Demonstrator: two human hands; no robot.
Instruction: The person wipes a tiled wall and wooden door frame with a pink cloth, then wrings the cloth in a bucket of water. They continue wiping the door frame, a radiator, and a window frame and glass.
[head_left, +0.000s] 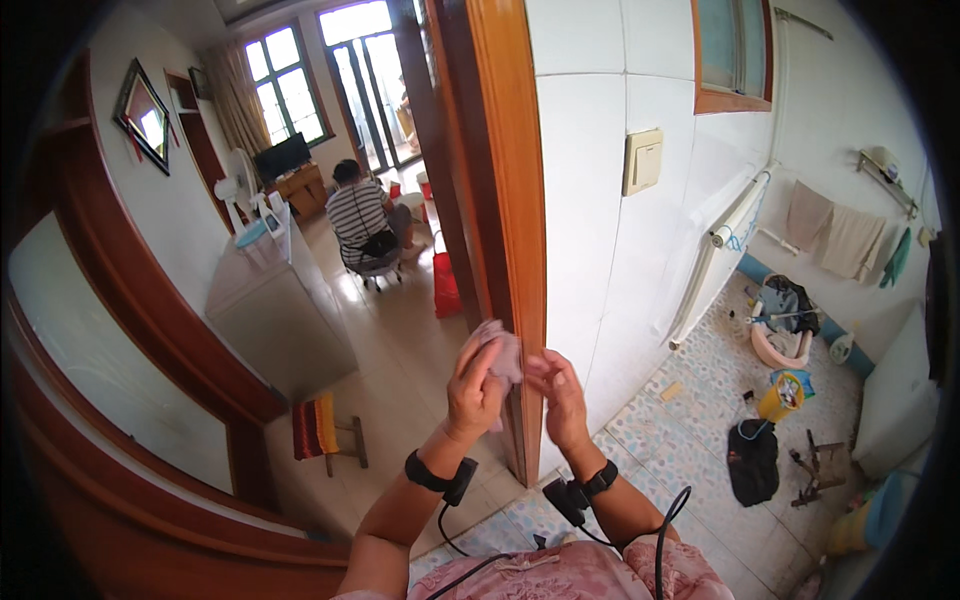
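My left hand (477, 390) holds a crumpled pinkish cloth (501, 351) against the side of the wooden door frame (517, 225), near the middle of the view. Just to the right, on the other side of the frame's edge, my right hand (556, 386) is raised with fingers apart and slightly bent. Nothing shows in it, and its fingertips are at or close to the wood; contact cannot be told. Both wrists wear black straps with small devices and cables.
A person (364, 217) sits on a wheeled stool in the left room. A small stool (322, 427) stands beyond the doorway. On the tiled right floor are a pink basin (776, 349), a yellow bin (780, 401) and a black bag (752, 465). A light switch (643, 163) is on the wall.
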